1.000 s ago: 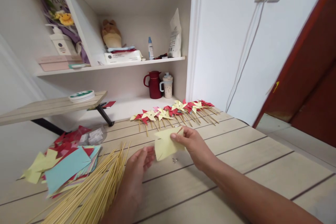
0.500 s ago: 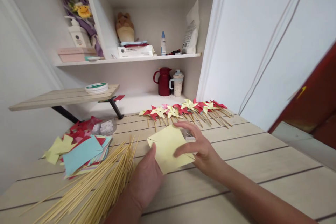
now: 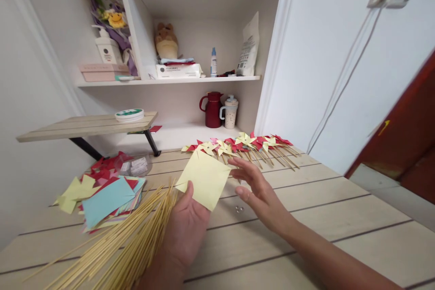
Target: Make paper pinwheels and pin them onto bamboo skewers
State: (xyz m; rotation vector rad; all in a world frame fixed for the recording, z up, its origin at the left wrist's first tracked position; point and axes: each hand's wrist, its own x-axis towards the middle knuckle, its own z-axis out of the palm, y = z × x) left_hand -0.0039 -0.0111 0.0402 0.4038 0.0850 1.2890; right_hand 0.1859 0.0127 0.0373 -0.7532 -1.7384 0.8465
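The left hand (image 3: 189, 229) is pinching the yellow paper square (image 3: 205, 174) above the table (image 3: 326, 208), right of the wooden sticks (image 3: 136, 235). The right hand (image 3: 260, 192) is hovering, fingers parted, just right of the square.

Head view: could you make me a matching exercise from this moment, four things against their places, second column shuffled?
Things
1. Pale yellow sheet
2. Thin sticks
3. Pinwheels
4. Dark red jug

Places
A. Beside a speckled cup
B. In the left hand
C. In a row along the back of the table
D. In a loose bundle beside the left forearm

Pairs: 1-B, 2-D, 3-C, 4-A
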